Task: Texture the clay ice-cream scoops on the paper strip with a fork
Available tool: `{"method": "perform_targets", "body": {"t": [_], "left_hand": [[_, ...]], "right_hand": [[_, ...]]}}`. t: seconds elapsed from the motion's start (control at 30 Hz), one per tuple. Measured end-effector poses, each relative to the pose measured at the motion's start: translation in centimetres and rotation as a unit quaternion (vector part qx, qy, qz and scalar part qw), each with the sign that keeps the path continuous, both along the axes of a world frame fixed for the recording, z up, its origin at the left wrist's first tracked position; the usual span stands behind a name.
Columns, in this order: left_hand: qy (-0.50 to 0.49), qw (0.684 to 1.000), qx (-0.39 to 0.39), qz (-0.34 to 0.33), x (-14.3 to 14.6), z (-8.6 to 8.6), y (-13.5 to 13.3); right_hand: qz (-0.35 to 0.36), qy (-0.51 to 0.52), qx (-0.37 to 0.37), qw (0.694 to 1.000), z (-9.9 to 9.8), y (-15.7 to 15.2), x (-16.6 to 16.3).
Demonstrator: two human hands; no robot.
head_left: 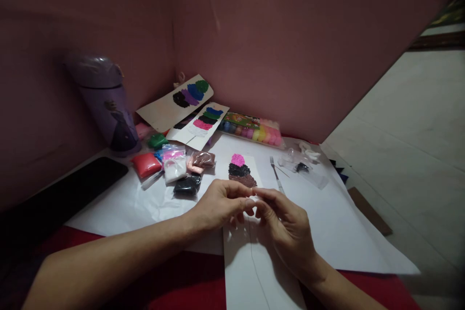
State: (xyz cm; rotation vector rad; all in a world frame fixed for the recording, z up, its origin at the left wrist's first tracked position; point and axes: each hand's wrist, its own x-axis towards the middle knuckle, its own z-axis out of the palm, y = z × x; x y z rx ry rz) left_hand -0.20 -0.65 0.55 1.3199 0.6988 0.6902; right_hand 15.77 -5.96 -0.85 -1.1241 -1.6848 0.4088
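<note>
Through my head camera feed I see both bare hands meeting above a long white card, fingers curled and thumbs drawn in toward the forefingers. The left hand comes in from the lower left, the right hand from the lower right, their fingertips nearly together or touching. A small pale bit seems to show between them, but it is too hidden for me to tell whether either hand grips it. The card lies below the hands, over a white sheet and past its near edge above the red surface. Beyond my fingers, its far end carries textured patches: pink, then black, then brown, and a thin line runs down its near part. A fork lies just right of the card, near some clear plastic packaging. To the left I have a cluster of coloured packets, and behind them two more patched cards, a multicoloured pack and a purple bottle.
</note>
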Motion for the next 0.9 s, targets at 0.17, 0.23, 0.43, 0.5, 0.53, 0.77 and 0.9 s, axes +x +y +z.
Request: {"method": "perform_targets", "body": {"t": [0.17, 0.23, 0.43, 0.5, 0.53, 0.77, 0.9], "left_hand": [[0.018, 1.000, 0.016, 0.017, 0.06, 0.01, -0.12], [0.022, 0.999, 0.022, 0.024, 0.08, 0.09, -0.13], [0.024, 0.999, 0.024, 0.029, 0.18, 0.21, -0.13], [0.010, 0.999, 0.023, 0.024, 0.23, 0.11, -0.16], [0.004, 0.999, 0.024, 0.022, 0.24, 0.04, -0.19], [-0.024, 0.999, 0.030, 0.028, 0.22, 0.03, -0.33], [-0.035, 0.996, 0.033, 0.078, 0.10, 0.72, -0.19]], "right_hand": [[-0.005, 0.010, -0.016, 1.000, 0.05, -0.05, -0.05], [0.002, 0.012, -0.022, 1.000, 0.06, -0.08, -0.06], [0.007, 0.010, -0.021, 1.000, 0.04, -0.15, -0.02], [0.008, 0.017, -0.022, 1.000, 0.11, -0.17, -0.04], [0.008, 0.022, -0.023, 0.999, 0.15, -0.18, -0.07], [-0.008, 0.144, -0.114, 0.983, -0.01, 0.02, -0.27], [-0.022, 0.214, -0.159, 0.964, -0.31, 0.54, -0.05]]}}
